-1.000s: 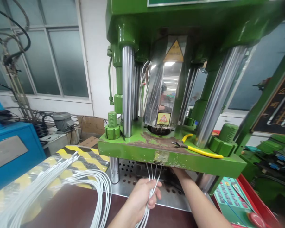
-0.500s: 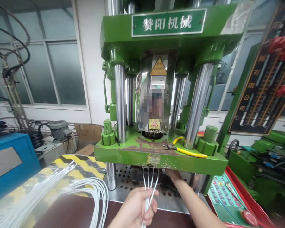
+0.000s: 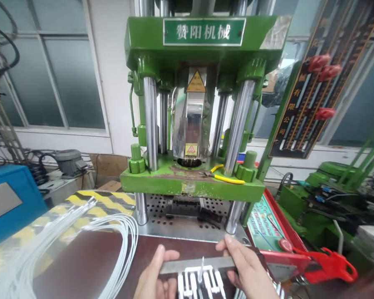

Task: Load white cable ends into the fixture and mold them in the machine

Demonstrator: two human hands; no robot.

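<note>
My left hand (image 3: 156,274) grips the left end of a flat metal bar (image 3: 173,266), thumb on top. At its other end my right hand (image 3: 249,268) holds the bar too. On the bar's near side sits a white molded plastic runner (image 3: 200,275), branching into several white ends, with a thin sprue sticking up from it. The lower part of this piece runs out of the frame. Both hands are over the dark brown tabletop (image 3: 157,245), in front of the green press (image 3: 156,185).
Bundles of white cables (image 3: 124,249) lie on the left. Yellow-handled pliers (image 3: 229,179) rest on the press plate. Below it is a perforated metal bed (image 3: 187,232). At right stand a button panel (image 3: 260,224) with a red knob (image 3: 286,245) and a red looped plastic object (image 3: 333,265).
My right hand has come out from under the press plate. My left hand no longer grips cables in front of the press; both hands now hold the metal bar nearer to me.
</note>
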